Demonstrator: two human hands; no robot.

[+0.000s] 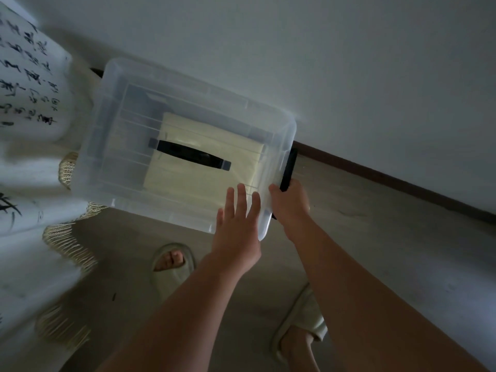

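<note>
pale floor (375, 237) lies below the clear storage box (166, 210) by the wall (349, 63), which may tip or unlatch, as the left hand (236, 226) only presses its lid (204, 108) with straight fingers while the right hand (291, 202) curls round the side latch (289, 165).

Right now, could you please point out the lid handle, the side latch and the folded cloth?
Lid handle (189, 154): head view, middle of the black bar.
Side latch (290, 165): head view, upper half of the black strip.
Folded cloth (185, 187): head view, part below the handle.

folded cloth (214, 167) in storage box (166, 108) | box against wall (349, 63) | curtain (29, 108) left
</note>
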